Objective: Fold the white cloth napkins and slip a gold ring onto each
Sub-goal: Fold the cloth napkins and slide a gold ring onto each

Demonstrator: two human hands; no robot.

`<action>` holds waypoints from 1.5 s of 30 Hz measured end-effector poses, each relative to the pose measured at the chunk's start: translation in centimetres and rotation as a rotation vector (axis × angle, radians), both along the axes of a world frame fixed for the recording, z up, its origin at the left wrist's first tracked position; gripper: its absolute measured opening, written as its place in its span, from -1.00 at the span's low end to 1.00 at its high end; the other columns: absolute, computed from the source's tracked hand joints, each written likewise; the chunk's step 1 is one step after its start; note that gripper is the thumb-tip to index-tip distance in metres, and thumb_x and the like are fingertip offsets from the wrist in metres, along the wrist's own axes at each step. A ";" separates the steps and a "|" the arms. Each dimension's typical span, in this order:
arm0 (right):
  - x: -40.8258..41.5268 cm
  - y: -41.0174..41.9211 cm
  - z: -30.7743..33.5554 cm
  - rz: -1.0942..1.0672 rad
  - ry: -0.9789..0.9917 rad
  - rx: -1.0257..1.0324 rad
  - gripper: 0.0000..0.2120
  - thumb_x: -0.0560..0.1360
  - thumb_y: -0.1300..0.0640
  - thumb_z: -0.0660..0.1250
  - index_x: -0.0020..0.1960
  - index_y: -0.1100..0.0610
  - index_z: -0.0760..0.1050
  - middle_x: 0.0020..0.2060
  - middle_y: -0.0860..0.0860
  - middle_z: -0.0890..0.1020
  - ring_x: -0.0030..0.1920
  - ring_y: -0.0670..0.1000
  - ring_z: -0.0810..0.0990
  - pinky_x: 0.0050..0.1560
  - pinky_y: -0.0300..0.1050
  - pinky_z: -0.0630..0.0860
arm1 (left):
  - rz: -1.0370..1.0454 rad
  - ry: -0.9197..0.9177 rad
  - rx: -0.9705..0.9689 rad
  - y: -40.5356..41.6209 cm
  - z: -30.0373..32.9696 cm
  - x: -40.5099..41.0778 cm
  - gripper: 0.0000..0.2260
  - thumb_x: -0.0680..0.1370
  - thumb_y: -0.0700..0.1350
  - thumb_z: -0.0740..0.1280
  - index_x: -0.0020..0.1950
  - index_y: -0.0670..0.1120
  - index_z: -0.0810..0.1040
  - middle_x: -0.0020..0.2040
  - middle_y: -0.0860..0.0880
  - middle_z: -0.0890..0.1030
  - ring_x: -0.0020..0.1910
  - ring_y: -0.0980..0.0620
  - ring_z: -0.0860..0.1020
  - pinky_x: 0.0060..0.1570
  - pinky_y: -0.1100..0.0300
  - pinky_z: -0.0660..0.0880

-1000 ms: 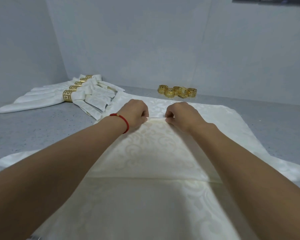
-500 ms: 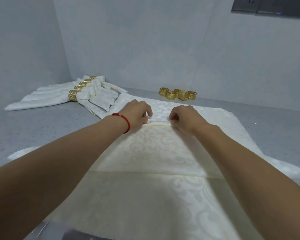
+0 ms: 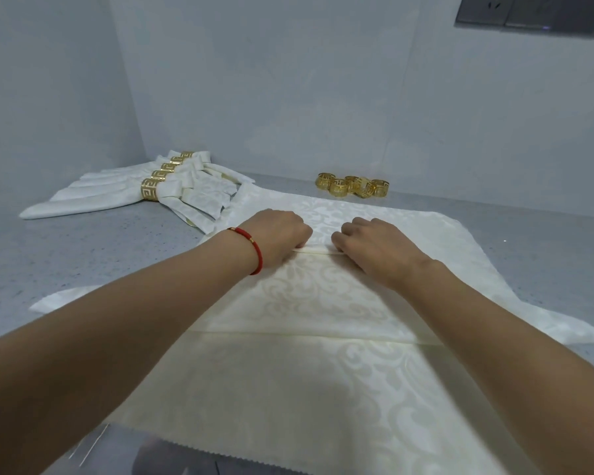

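Cloth fills the near desk: a white damask napkin spread flat, its pinked edge nearest. Farther in, the left hand, a red bracelet on its wrist, and the right hand each pinch a narrow pleat with curled fingers. Far left lie finished napkins in gold rings. Loose gold rings cluster at the far wall.

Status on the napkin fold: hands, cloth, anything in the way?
Left hand and right hand both pinch a narrow pleat in the white damask cloth napkin. Loose gold rings wait beyond. Nothing blocking.
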State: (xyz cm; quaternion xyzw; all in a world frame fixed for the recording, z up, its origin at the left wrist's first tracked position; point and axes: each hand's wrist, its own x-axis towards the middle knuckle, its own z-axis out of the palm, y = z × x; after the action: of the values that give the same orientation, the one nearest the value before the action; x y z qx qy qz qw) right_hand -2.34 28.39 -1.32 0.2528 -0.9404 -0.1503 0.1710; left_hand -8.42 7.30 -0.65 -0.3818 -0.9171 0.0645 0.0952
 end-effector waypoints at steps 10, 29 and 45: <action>-0.4 0.6 -1.7 -0.211 -0.103 -0.402 -0.85 0.65 0.17 0.24 0.05 0.11 0.59 -0.02 0.03 0.57 0.04 0.12 0.54 0.00 0.08 0.55 | 0.085 -0.123 0.422 -1.2 -1.5 0.2 -0.80 0.57 -0.27 0.30 -0.01 -0.02 0.66 -0.10 -0.05 0.59 -0.11 -0.03 0.52 -0.09 0.16 0.44; 2.2 0.9 -0.5 -0.282 -0.144 -0.389 -0.82 0.55 0.29 0.24 -0.02 0.11 0.60 -0.06 0.04 0.57 -0.04 0.15 0.56 -0.09 0.03 0.54 | 0.279 -0.107 0.377 -1.2 -1.0 3.1 -0.81 0.55 -0.20 0.33 -0.09 0.11 0.57 -0.17 0.07 0.57 -0.07 -0.07 0.55 0.03 -0.02 0.28; 6.0 -0.8 0.2 -0.232 -0.073 -0.190 -0.89 0.64 0.15 0.18 0.06 0.08 0.49 -0.05 -0.01 0.57 -0.06 0.10 0.57 -0.08 -0.02 0.47 | 0.214 0.099 0.202 -1.9 -1.2 5.7 -0.72 0.50 -0.31 0.26 -0.13 0.10 0.53 -0.13 0.08 0.61 -0.13 0.00 0.53 -0.06 0.07 0.26</action>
State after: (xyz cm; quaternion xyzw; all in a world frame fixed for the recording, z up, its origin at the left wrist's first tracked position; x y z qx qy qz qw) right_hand 3.65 27.62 -1.10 0.1304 -0.9788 -0.0699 0.1414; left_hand -2.72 5.45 -1.89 -0.2666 -0.9486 0.0004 0.1707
